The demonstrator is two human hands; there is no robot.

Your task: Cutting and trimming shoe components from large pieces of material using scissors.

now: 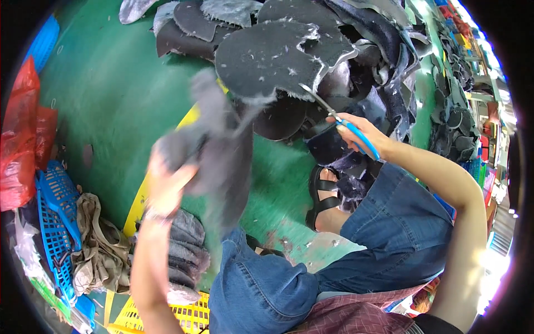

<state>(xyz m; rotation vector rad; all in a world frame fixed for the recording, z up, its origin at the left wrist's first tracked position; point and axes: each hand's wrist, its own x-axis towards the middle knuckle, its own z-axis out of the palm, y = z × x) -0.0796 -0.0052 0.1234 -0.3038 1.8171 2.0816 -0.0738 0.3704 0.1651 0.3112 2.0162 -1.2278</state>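
My left hand (169,181) is closed round a floppy dark grey fabric piece (225,161), smeared by motion, which hangs over the green floor. My right hand (359,133) grips a pair of scissors (334,114) with blue handles, its blades pointing away to the upper left. The blade tips lie close to a large dark grey fabric piece (261,58) with ragged, fluffy edges, on top of a heap. Whether they touch it I cannot tell. Dark, fuzzy fabric scraps (392,92) make up the rest of the heap in front of me.
To the left stand a red plastic bag (21,133), a blue basket (55,222) and a crumpled beige cloth (100,245). Stacked grey fabric pieces (186,247) lie beside my left forearm, by a yellow basket (194,314). More dark pieces (459,128) are heaped at far right.
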